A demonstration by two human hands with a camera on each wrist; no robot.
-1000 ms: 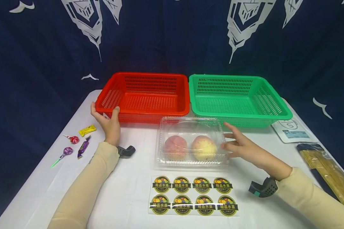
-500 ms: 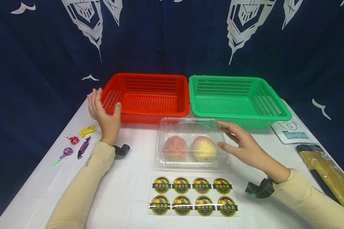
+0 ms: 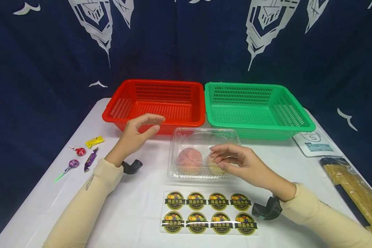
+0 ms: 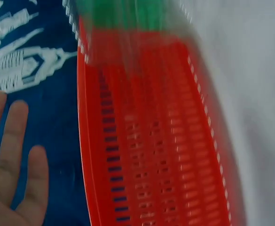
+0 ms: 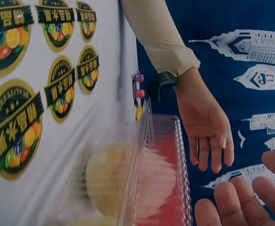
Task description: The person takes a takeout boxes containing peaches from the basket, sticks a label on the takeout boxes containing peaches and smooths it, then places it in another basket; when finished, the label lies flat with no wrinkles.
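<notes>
The clear clamshell box (image 3: 204, 153) is sitting near the middle of the white table (image 3: 142, 213), just in front of the seam where the two baskets meet, with its lid down over two peaches (image 3: 189, 159). The right hand (image 3: 235, 162) is hovering over the box's right half, hiding most of the yellower peach; its fingers are lightly curled and a little apart, gripping nothing, and whether the fingertips are touching the lid cannot be told. The left hand (image 3: 136, 132) is hanging in the air beside the box's far left corner, in front of the red basket (image 3: 156, 103), with its fingers straight, close together and holding nothing. Judging by this, both hands are closing in on the box, so the step in hand looks like taking hold of it. The next move would call for a light grip on opposite sides of the thin plastic, kept level so the fruit is not rolling. The green basket (image 3: 257, 106) is standing touching the red one along the far edge. The sticker sheet (image 3: 209, 212) is lying at the near edge, the sweets (image 3: 83, 153) towards the left edge, and a packet (image 3: 317, 143) and noodle bag (image 3: 353, 186) along the right edge.
</notes>
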